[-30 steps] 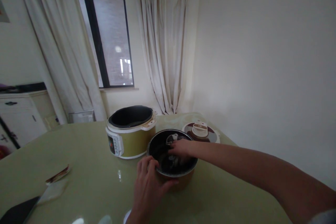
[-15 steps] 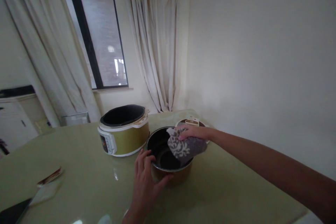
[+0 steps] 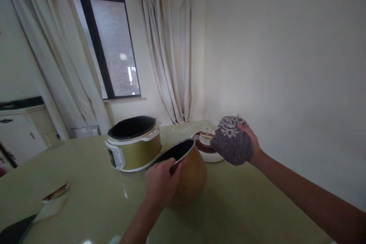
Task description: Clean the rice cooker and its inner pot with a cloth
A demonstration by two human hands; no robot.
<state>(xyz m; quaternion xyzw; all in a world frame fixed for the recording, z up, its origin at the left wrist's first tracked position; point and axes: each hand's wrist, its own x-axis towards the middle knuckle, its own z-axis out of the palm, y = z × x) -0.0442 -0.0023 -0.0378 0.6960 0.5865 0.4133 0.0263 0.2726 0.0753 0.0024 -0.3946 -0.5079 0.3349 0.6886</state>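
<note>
My left hand (image 3: 162,181) grips the near rim of the inner pot (image 3: 191,177), thumb and fingers closed over its edge. The pot has a gold-brown outside and a dark inside, and it tilts to the left. Up and to the right of it, my right hand (image 3: 251,141) holds a bunched grey cloth (image 3: 233,143) with a pale floral pattern, apart from the pot. Behind the cloth lies a round white and brown lid (image 3: 210,156), partly covered by it. The green and white cooker body (image 3: 143,150) stands open to the left of the pot.
All this rests on a glossy green table (image 3: 100,202). A small brown and white strip (image 3: 57,191) and a dark flat object (image 3: 17,230) lie at the left. Behind are curtains (image 3: 174,45), a window (image 3: 114,45) and a wall on the right.
The cloth has come out of the pot, moving right and up with my right hand. My left hand has closed over the rim, and the upright pot is now tilted left.
</note>
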